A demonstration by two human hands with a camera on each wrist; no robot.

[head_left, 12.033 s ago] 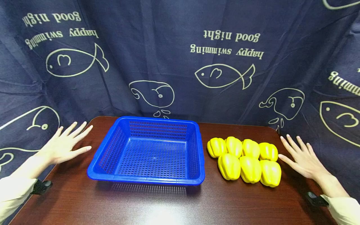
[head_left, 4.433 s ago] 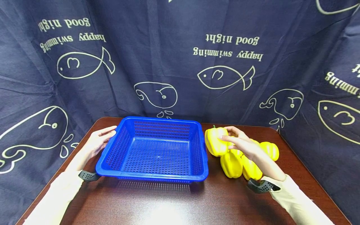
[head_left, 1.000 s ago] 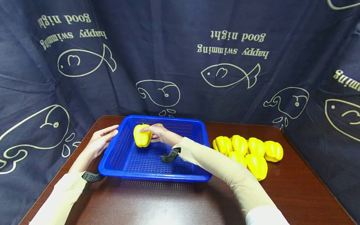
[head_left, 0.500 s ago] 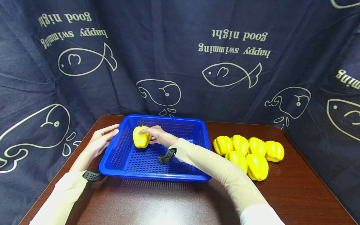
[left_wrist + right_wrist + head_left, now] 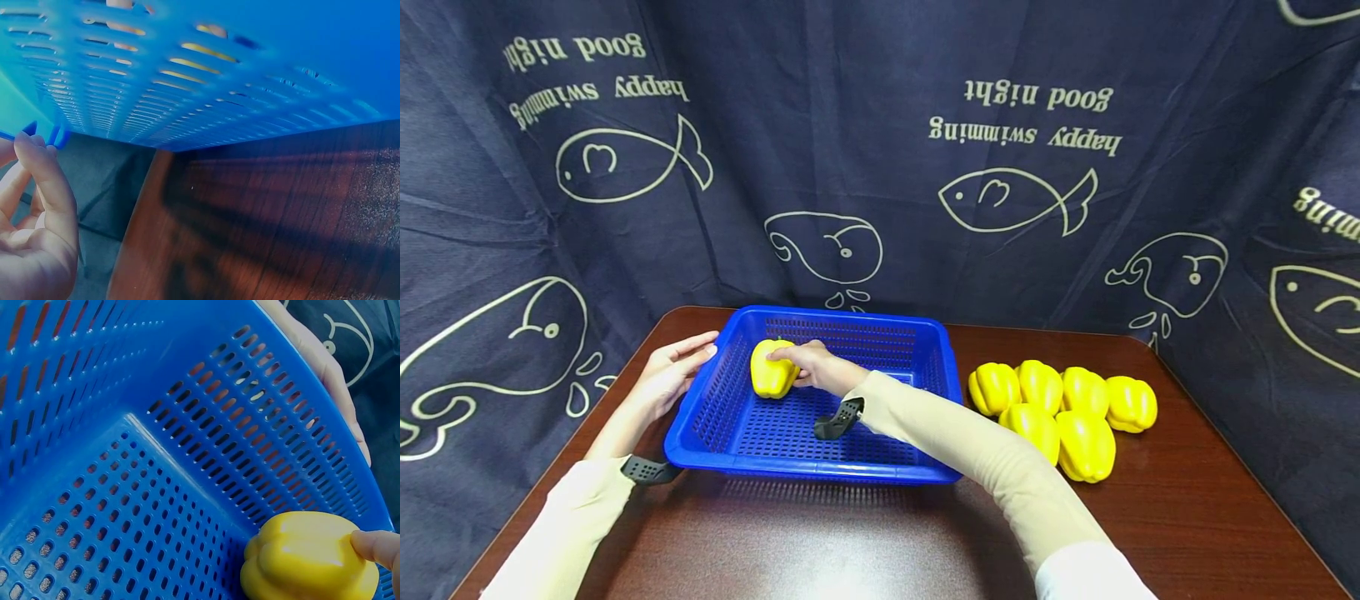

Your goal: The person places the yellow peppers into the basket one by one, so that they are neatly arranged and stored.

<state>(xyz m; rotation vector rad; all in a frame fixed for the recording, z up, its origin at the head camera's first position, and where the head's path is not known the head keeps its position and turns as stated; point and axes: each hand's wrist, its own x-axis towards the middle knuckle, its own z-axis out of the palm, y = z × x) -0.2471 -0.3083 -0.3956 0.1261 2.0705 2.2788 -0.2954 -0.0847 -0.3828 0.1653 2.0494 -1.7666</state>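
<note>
Head view has the right hand (image 5: pixel 820 367) inside the blue plastic basket (image 5: pixel 850 473), thumb and fingers closed round a yellow bell pepper (image 5: pixel 771 372) near the basket's left wall. On the outside of that wall, the left hand (image 5: pixel 666 375) touches the rim; I can't tell whether its fingers pinch the lip or merely rest against it. Setting the pepper down well, to my eye, calls for a light grip, feeling for the perforated floor before letting go, and backing the thumb off gently so the rounded thing doesn't roll; whether it meets the floor isn't clear from where I stand. A firm left hand should help stop the basket sliding on the bench (image 5: pixel 737 537). That pepper is glossy, bright and plump, with furrows between its lobes and a stubby stem. Six more yellow bell peppers (image 5: pixel 1039 386) sit bunched on the bench, to the basket's right
</note>
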